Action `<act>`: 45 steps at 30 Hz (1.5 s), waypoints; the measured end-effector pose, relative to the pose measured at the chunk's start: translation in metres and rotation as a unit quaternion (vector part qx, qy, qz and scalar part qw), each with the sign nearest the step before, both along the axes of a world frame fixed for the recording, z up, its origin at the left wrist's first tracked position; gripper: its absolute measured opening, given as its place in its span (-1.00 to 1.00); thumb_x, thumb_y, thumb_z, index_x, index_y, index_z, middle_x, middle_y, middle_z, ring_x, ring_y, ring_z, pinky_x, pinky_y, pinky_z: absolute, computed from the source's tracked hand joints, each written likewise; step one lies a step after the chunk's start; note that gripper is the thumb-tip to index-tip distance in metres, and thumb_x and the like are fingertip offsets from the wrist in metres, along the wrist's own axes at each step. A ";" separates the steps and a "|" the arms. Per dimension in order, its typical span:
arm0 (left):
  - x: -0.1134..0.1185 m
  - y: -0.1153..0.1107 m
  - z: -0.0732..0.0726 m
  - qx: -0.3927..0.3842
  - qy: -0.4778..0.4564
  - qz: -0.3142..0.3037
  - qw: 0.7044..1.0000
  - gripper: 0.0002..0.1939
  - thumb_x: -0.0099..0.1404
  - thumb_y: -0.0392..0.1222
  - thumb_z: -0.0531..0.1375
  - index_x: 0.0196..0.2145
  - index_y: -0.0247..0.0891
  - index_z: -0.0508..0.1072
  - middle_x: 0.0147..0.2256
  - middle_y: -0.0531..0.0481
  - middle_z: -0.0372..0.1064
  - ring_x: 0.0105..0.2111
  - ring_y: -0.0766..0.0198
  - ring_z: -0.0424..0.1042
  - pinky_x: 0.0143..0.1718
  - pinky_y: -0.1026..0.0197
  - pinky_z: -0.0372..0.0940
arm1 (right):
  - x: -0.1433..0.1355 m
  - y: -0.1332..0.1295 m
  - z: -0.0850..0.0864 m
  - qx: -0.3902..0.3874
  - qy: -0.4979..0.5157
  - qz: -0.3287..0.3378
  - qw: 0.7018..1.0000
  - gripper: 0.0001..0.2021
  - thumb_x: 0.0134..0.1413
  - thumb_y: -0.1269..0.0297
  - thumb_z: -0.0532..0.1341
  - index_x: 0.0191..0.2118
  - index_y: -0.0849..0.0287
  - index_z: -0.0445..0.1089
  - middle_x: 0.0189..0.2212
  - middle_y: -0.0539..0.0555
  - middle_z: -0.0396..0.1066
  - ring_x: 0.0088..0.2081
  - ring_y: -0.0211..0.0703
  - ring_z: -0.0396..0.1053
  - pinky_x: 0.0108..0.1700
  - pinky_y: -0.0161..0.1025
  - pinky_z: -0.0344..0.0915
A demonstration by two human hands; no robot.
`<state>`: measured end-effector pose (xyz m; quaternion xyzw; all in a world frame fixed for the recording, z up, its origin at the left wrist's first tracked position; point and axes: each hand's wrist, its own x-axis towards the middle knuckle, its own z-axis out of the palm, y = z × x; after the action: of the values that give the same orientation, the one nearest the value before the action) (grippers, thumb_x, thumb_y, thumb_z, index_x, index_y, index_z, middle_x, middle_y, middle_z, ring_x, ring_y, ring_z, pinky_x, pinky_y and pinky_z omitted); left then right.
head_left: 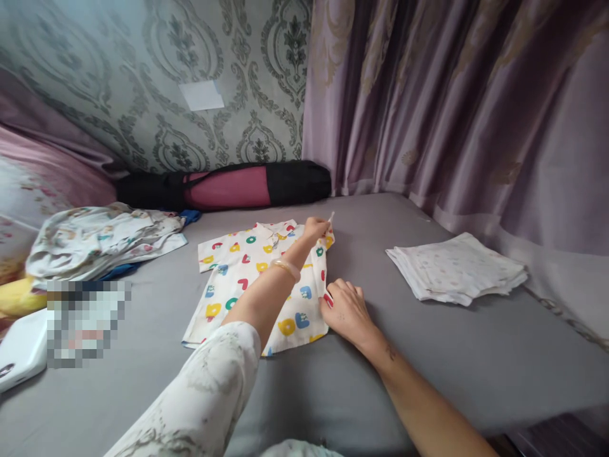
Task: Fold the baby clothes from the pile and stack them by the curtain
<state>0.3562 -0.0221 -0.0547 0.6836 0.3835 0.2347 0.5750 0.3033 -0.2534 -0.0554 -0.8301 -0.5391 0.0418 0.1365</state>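
Observation:
A white short-sleeved shirt [264,266] with a collar and red, yellow, green and blue letter prints lies spread on the grey bed sheet. My left hand [316,230], with a pale bangle on its wrist, reaches across the shirt. Its fingers pinch the sleeve on the right, and a bit of cloth sticks up beyond them. My right hand [347,308] is at the shirt's right side edge, lower down, with its fingers curled onto the cloth. My left forearm hides part of the shirt's middle.
Folded white cloths [459,270] are stacked on the right. Rumpled clothes [104,241] lie on the left, near a white device [21,349] and a blurred-out patch. A long black and maroon bag [226,186] rests along the wall. Purple curtains [428,95] hang at right.

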 end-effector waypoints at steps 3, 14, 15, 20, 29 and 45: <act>-0.022 0.010 0.009 -0.039 -0.044 0.043 0.997 -0.94 0.17 -0.30 0.20 -0.44 -0.31 0.46 -0.55 0.00 0.40 -0.48 0.34 0.42 -0.34 0.29 0.36 | -0.004 -0.001 0.000 0.011 0.012 0.015 1.000 -0.89 0.18 0.33 0.10 -0.31 0.14 0.36 -0.24 0.11 0.41 -0.13 -0.07 0.32 -0.13 -0.19 0.02; -0.100 0.031 0.002 -0.158 -0.137 0.133 0.969 -0.88 0.08 -0.28 0.28 -0.42 -0.29 0.39 -0.56 0.08 0.31 -0.55 0.42 0.35 -0.42 0.34 0.35 | -0.020 0.001 -0.007 0.076 0.049 0.070 0.993 -0.93 0.15 0.41 0.10 -0.30 0.12 0.31 -0.26 0.05 0.42 -0.15 -0.11 0.31 -0.05 -0.21 0.01; -0.104 0.030 0.001 -0.167 -0.138 0.138 0.966 -0.88 0.08 -0.29 0.27 -0.43 -0.28 0.37 -0.58 0.09 0.30 -0.57 0.43 0.33 -0.45 0.35 0.33 | -0.022 0.001 -0.008 0.074 0.049 0.077 0.993 -0.93 0.14 0.42 0.11 -0.30 0.12 0.31 -0.26 0.05 0.42 -0.14 -0.11 0.30 -0.04 -0.21 0.01; -0.121 0.028 -0.005 -0.204 -0.130 0.162 0.957 -0.84 0.07 -0.30 0.25 -0.47 -0.25 0.28 -0.62 0.10 0.26 -0.64 0.42 0.27 -0.56 0.35 0.25 | -0.026 0.000 -0.014 0.056 0.037 0.115 0.991 -0.87 0.05 0.47 0.13 -0.27 0.12 0.31 -0.25 0.06 0.41 -0.12 -0.10 0.28 -0.04 -0.22 0.02; -0.135 0.031 -0.024 -0.122 -0.081 0.194 0.970 -0.77 0.16 -0.12 0.25 -0.30 -0.27 0.33 -0.58 0.10 0.20 -0.59 0.34 0.33 -0.47 0.27 0.32 | -0.027 -0.001 -0.014 0.053 0.018 0.165 0.985 -0.82 0.09 0.53 0.10 -0.26 0.13 0.36 -0.24 0.05 0.42 -0.16 -0.13 0.28 -0.06 -0.24 0.03; -0.162 0.011 -0.008 0.283 0.066 0.093 0.952 -0.62 0.18 -0.34 0.12 -0.01 -0.26 0.40 0.02 -0.19 0.30 0.00 0.09 0.33 0.07 0.07 0.23 | 0.010 0.015 0.007 0.082 0.255 0.112 0.957 -0.67 0.30 0.17 -0.01 -0.12 0.14 0.49 -0.18 0.03 0.54 -0.22 -0.18 0.44 -0.16 -0.30 0.29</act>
<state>0.1946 -0.0107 -0.0623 0.7937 0.4001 0.3404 0.3066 0.3133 -0.2387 -0.0483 -0.7124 -0.5773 0.2226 0.3311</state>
